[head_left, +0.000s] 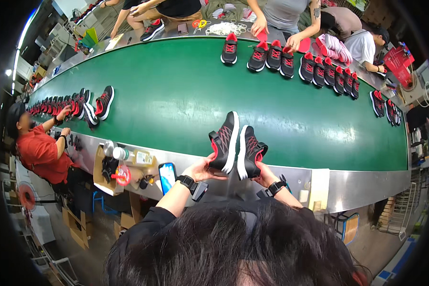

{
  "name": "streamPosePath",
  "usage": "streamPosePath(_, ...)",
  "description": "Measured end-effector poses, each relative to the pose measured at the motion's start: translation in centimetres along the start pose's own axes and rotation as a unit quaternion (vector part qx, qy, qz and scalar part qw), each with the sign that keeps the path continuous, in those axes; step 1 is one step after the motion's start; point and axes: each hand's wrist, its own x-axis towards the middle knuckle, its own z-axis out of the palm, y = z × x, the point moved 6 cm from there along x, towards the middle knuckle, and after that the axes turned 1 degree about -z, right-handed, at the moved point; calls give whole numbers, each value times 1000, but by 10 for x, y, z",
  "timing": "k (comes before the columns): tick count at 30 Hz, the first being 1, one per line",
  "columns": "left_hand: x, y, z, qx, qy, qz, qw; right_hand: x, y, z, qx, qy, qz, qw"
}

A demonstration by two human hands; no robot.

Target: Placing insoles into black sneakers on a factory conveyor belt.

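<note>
Two black sneakers with red linings and white soles are held side by side over the near edge of the green belt [176, 100]. My left hand [204, 168] is closed round the heel of the left sneaker [222, 140]. The right sneaker [250, 151] rests in my right hand [266, 175], gripped at its heel. Both toes point away from me, and the white soles face each other with a narrow gap between them. My fingers are partly hidden behind the shoes. Each wrist wears a black strap.
Rows of similar sneakers [319, 70] stand along the belt's far right edge; more [57, 105] line its left end beside a person in red [43, 148]. A phone [167, 177] and a cardboard box [100, 167] with bottles are left of me. Other people work across the belt.
</note>
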Motion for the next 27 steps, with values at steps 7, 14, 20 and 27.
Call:
streamPosePath(7,-68,-19,9,222,52,119,966,-66,8,4,-282,113,-222,927)
streamPosePath(14,-124,-41,-11,636,309,494,506,-133,0,46,-612,307,-403,607)
streamPosePath(20,-108,-86,-34,777,401,345,343,-122,28,38,-740,267,-335,518)
streamPosePath(27,-110,-76,-35,746,401,346,403,-118,36,31,-732,276,-281,556)
